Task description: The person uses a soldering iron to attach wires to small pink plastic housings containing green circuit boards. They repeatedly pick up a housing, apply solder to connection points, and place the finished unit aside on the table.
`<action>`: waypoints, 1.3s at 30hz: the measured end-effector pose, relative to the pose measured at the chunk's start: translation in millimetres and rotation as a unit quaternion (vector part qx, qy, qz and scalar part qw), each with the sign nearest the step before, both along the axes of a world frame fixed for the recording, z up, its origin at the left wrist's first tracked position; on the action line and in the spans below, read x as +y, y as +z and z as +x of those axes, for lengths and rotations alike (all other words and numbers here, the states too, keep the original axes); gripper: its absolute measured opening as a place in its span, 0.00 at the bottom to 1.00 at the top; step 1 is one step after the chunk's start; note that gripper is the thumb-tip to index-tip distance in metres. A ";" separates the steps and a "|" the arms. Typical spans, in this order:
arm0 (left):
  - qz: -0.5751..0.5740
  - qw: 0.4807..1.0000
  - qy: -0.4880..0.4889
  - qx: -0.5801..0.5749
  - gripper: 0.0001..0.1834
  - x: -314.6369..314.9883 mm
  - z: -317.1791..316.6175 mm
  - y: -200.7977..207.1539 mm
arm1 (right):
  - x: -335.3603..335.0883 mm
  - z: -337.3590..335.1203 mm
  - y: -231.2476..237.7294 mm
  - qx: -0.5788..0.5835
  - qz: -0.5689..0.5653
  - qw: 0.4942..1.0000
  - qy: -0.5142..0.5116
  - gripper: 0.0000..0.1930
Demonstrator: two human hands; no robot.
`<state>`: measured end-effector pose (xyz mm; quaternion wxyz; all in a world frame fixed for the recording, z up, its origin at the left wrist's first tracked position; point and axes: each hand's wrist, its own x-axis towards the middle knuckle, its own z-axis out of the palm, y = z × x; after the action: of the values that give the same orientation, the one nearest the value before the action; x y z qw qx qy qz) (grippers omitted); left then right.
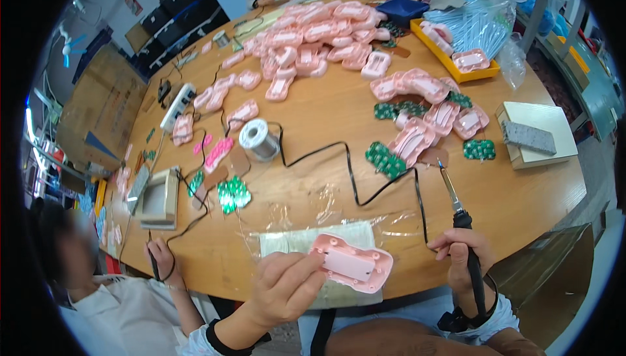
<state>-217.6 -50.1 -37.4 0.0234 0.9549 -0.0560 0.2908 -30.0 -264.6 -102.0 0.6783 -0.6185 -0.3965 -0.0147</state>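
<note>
Lower centre of frame: left hand (283,287) grasps a pink plastic casing (350,263), fingers over its left end, open side up, held just above a clear plastic sheet (326,225) at the near edge of the bench (313,121).
Lower right: right hand (464,252) clenched round the black handle of a soldering iron (460,216), tip pointing up and away, well apart from the casing.
Iron cord: black cable (352,180) loops across the bench centre, near a solder spool (259,139).
Step in hand, judged: soldering inside the casing; iron not yet on the work.
How to do it well: steady the casing flat on the sheet, bring the tip down from the right, keep left fingers clear of the hot end, mind the cable does not drag the green circuit boards (386,159).
Risk: tip brushing pink plastic would melt it.
Upper centre: heap of pink casings (319,36).
Lower left: another person's hand (160,258) holds a dark tool.
</note>
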 end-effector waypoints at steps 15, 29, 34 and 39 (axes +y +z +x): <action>-0.313 0.920 0.188 0.142 0.31 -77.6 3.3 -40.4 | 7.5 -19.3 13.5 -0.021 -0.049 0.998 0.016 0.14; -0.320 0.889 0.313 0.098 0.10 -5.2 12.0 -42.0 | -3.6 -2.9 17.0 -0.173 -0.079 0.981 0.043 0.27; -0.368 0.897 0.239 0.052 0.08 -40.8 -4.7 -21.7 | -14.9 2.6 29.6 0.035 -0.039 0.993 0.107 0.19; -0.424 0.870 0.250 0.031 0.08 -70.7 2.2 -32.5 | -17.8 -7.3 29.9 0.066 -0.081 0.983 0.152 0.16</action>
<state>-215.4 -120.8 -69.9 0.3544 0.8437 0.3144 0.2525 -37.3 -282.4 -72.1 0.6452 -0.6033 -0.4401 0.1617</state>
